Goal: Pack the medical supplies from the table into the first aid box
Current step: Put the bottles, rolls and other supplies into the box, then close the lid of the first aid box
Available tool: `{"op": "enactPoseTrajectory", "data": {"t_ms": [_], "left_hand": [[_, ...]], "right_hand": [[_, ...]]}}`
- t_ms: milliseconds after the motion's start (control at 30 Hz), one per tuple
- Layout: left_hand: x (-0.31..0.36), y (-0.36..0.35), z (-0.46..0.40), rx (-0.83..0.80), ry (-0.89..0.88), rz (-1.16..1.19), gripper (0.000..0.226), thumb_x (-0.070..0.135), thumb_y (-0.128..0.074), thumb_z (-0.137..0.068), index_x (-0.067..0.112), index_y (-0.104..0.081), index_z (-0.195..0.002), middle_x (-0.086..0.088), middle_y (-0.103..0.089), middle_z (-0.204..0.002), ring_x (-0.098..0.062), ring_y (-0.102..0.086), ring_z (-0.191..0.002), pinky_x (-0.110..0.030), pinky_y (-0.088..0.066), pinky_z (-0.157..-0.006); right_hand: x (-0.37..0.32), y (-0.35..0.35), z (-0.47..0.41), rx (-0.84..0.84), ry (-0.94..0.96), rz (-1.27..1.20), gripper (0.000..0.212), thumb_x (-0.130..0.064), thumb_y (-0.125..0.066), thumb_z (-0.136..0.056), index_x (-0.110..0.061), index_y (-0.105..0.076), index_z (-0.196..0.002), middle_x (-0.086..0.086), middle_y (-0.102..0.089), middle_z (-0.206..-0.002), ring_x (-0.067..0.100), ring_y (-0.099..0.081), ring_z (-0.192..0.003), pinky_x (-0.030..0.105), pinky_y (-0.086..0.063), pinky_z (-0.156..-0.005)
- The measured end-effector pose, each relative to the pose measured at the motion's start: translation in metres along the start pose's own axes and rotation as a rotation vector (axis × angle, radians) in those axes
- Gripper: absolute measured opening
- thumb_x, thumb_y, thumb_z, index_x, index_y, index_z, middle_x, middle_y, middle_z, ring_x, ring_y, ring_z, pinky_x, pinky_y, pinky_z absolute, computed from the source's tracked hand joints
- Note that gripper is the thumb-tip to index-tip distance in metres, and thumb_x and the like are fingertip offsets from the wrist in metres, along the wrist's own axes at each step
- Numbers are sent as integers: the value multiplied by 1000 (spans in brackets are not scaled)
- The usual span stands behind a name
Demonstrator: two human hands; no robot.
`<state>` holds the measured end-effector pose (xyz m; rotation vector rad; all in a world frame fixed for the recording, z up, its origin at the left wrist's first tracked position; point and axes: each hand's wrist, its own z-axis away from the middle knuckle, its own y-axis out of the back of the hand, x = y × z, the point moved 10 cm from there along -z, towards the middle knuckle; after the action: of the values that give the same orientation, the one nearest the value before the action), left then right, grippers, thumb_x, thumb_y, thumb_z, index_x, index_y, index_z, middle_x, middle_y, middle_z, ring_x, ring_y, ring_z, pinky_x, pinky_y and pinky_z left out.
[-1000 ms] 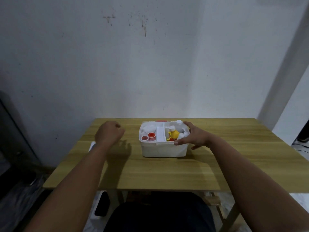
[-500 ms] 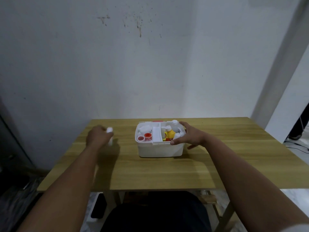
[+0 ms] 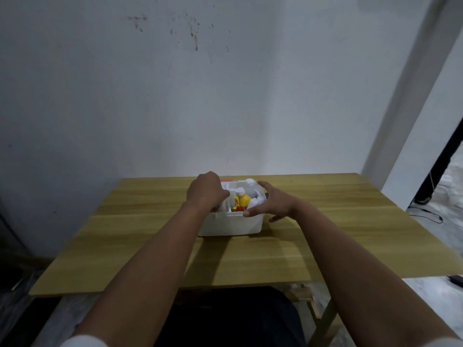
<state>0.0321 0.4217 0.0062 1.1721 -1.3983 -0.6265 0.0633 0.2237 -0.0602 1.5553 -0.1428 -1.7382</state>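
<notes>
The white first aid box [image 3: 230, 225] stands open at the middle of the wooden table [image 3: 338, 221]. My left hand [image 3: 206, 192] hovers over its left compartment with the fingers curled downward. The small white bottle it carried is hidden under the hand. My right hand [image 3: 271, 205] grips the box's right rim, thumb on the front edge. In the right compartment lie a yellow bottle [image 3: 243, 200] with a white cap, a white bottle [image 3: 250, 182] and something red.
A white wall rises directly behind the table. A black cable [image 3: 426, 214] lies on the floor at the right, beyond the table's edge. My dark-clothed lap [image 3: 225, 319] sits under the near edge.
My left hand picked up a small white bottle from the table's left side and carried it right, over the box's left compartment. The right hand stayed on the box's rim.
</notes>
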Motion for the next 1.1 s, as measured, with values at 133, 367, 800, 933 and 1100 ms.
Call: {"op": "enactPoseTrajectory", "data": {"t_ms": [133,367,800,933,1100], "left_hand": [[5,-34,-92,40,-4,2,26,39,-64,-89,17,-73,-77,1,-69,-71,-17,-64,-64,-29,-55,-62],[-91,-45,-96,-42,344,485,48,52,-61,-96,6,-71,-102,-9,-73,-99,-26,-66,-84,-39,-56,-83],[-91,-102,-119,-366,473,963,91,87,-57,-76,15,-59,-132,-8,-71,-104,-31,-70,-100,-49,-53,-100],[-67,-62,-114,-326,393,1025,88,87,-49,-81,19,-58,-137,-11,-69,-126,-32,-68,-109,-54,-49,-106],[-47,-7,-79,-228,305,1008,93,90,-43,-80,25,-54,-145,-6,-61,-139,-27,-61,-119,-53,-43,-109]], "right_hand": [[35,51,-73,51,-102,-100,109,-59,-86,-69,-34,-26,-158,4,-56,-144,29,-59,-122,55,-56,-95],[61,51,-68,149,-229,-335,87,-88,-51,-79,-20,-56,-132,5,-68,-121,30,-67,-109,52,-57,-94],[55,53,-121,153,-224,-593,92,-85,-63,-72,-6,-64,-119,3,-75,-105,28,-65,-91,41,-54,-90],[18,67,-96,192,-141,-577,92,-91,-52,-73,-22,-58,-134,4,-73,-121,27,-68,-105,46,-55,-84],[-20,76,-43,267,-54,-515,107,-98,-43,-68,-30,-47,-150,5,-56,-149,32,-56,-129,58,-43,-105]]}}
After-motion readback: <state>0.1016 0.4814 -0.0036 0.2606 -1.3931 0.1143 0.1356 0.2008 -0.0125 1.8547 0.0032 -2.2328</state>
